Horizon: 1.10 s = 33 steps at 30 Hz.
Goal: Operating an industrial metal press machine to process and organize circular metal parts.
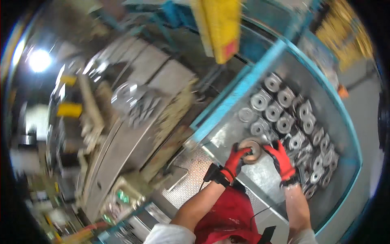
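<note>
A round, brownish metal part [255,155] with a hole in its middle is in my left hand [235,161], which wears a red and dark work glove. The left thumb lies across the face of the part and its fingers are closed at the left edge. My right hand [280,160], in a matching glove, is at the part's right side with its thumb and forefinger apart. Whether the right fingertips touch the part or a piece behind it is hard to tell. Several similar grey metal parts [274,112] with center holes stand in rows just beyond both hands.
The parts sit in a large metal bin with a blue rim [345,110]. To the left is a worn machine bed [122,142] bearing a shiny metal piece [130,97]. A yellow panel [223,28] stands at the back, and patterned metal flooring [191,173] shows beside the bin.
</note>
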{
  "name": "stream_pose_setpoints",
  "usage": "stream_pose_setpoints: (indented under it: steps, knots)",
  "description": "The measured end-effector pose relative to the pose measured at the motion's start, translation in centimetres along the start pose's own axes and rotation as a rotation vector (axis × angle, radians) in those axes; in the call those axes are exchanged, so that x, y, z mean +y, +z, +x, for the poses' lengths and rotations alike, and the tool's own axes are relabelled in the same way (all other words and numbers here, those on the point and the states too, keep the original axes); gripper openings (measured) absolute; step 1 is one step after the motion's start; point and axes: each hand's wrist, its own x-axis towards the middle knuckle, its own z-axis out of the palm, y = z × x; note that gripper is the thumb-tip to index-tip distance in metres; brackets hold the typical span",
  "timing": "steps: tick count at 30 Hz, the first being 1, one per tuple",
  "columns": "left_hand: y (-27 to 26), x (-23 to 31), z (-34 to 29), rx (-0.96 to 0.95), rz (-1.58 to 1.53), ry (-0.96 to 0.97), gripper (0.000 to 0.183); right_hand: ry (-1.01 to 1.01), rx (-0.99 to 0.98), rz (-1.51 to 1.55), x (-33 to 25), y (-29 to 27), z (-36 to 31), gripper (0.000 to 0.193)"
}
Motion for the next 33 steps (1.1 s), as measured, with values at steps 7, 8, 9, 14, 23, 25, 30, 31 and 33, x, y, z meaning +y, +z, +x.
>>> stream_pose_setpoints:
  steps: [7,8,9,14,23,25,30,31,33]
  knots:
    - [1.8,7.2,-13.6,-0.004,0.554,0.215,0.059,-0.512,-0.255,-0.345,-10.1,-1.8,-8.2,0.034]
    - [1.4,8.3,-15.2,0.034,0.651,0.239,0.072,-0.533,-0.253,-0.379,-11.1,-1.3,-9.1,0.034]
    - [0.9,9.5,-16.3,0.097,0.78,0.236,0.077,-0.51,-0.309,-0.31,-11.8,-0.4,-9.5,0.034]
    - [-4.4,15.0,-19.5,0.149,0.899,0.275,0.092,0.082,-0.556,0.752,-11.6,8.5,-7.9,0.034]
    - [-16.5,25.2,-20.3,0.26,0.982,0.465,0.056,0.384,-0.639,1.039,-16.5,24.2,-0.5,0.034]
    - [-18.1,27.8,-20.1,0.239,0.998,0.369,0.055,0.335,-0.668,1.204,-18.1,26.6,0.6,0.036]
    - [-20.4,31.4,-18.5,0.571,1.116,0.64,0.067,0.334,-0.957,1.6,-21.8,31.8,5.8,0.036]
    - [-20.6,31.1,-18.1,0.542,0.93,0.597,0.079,0.384,-0.899,1.599,-22.4,33.3,6.6,0.036]
    - [-20.6,29.1,-17.3,0.721,0.956,0.582,0.081,0.399,-0.838,1.65,-23.8,35.7,7.6,0.037]
